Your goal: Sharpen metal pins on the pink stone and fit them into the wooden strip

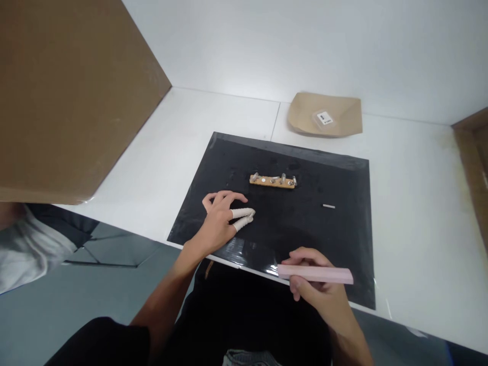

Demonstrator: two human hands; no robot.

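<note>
My left hand (222, 217) rests on the black mat (290, 234), its thumb and index finger covered in white finger wraps. Those two fingertips pinch together, and anything between them is too small to name. In my right hand (319, 284), at the mat's front edge, is a long pale pink bar (316, 273), gripped between thumb and fingers and lying sideways. Beyond the left hand sits a narrow light-brown strip (269, 181) with small metal pieces and a white dot on it. A short thin silver rod (328, 206) lies alone on the right of the mat.
A brown paper tray (346, 117) at the back of the white table (415, 203) holds a small clear case (323, 119) with a white label. A large brown panel (76, 101) stands at the left. Part of another person's clothing (34, 249) shows beyond it.
</note>
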